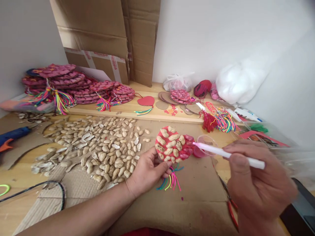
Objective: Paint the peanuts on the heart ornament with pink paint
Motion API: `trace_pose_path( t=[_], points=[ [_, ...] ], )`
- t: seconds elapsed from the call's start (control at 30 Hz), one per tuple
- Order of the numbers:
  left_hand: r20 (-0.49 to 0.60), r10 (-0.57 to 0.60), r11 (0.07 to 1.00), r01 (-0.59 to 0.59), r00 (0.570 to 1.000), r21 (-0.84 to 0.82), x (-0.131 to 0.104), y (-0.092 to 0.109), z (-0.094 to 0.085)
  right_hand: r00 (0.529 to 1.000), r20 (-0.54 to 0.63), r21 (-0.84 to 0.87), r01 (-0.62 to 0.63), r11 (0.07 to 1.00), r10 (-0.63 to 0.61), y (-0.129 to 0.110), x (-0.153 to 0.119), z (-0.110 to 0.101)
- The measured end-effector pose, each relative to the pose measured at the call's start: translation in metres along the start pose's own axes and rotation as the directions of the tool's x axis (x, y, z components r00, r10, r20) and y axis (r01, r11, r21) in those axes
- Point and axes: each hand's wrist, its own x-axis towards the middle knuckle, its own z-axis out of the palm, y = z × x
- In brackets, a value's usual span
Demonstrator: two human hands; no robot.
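Note:
My left hand (151, 168) pinches the lower edge of a red heart-shaped piece (164, 144) covered with peanut shells. Shells on its right side are coloured pink; the others are still tan. A multicoloured string tassel (172, 180) hangs below it. In my right hand (258, 180) is a white paintbrush (221, 151), held like a pen. Its pink tip touches or nearly touches the pink shells at the piece's right edge. A clear plastic cup (208, 144) with pink paint stands just behind the brush.
Loose peanuts (105, 154) spread over cardboard at left, near a blue glue gun (16, 136). Stacked pink pieces (81, 85) with tassels sit at the back left. Red-handled scissors (232, 213) lie at right. A wooden ledge (147, 115) crosses behind.

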Motion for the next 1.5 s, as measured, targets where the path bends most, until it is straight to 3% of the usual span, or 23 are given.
trace_pose_path(
  t=[0.17, 0.47, 0.93, 1.5],
  points=[
    [0.013, 0.018, 0.999, -0.019, 1.0, 0.035, -0.001, -0.002, 0.0, 0.98, 0.153, -0.024, 0.131, 0.991, -0.126, -0.002, -0.006, 0.004],
    [0.046, 0.06, 0.994, -0.064, 0.997, 0.093, -0.002, -0.008, 0.001, 0.971, 0.184, -0.059, 0.164, 0.985, -0.151, -0.001, -0.008, 0.004],
    [0.079, 0.04, 0.995, -0.047, 0.996, 0.087, -0.002, -0.012, 0.0, 0.974, 0.14, -0.112, 0.191, 0.975, -0.175, 0.003, -0.008, 0.007],
    [0.088, 0.017, 0.996, -0.025, 0.996, 0.085, -0.001, -0.009, -0.001, 0.991, 0.081, -0.088, 0.112, 0.99, -0.105, 0.002, -0.008, 0.006]
  ],
)
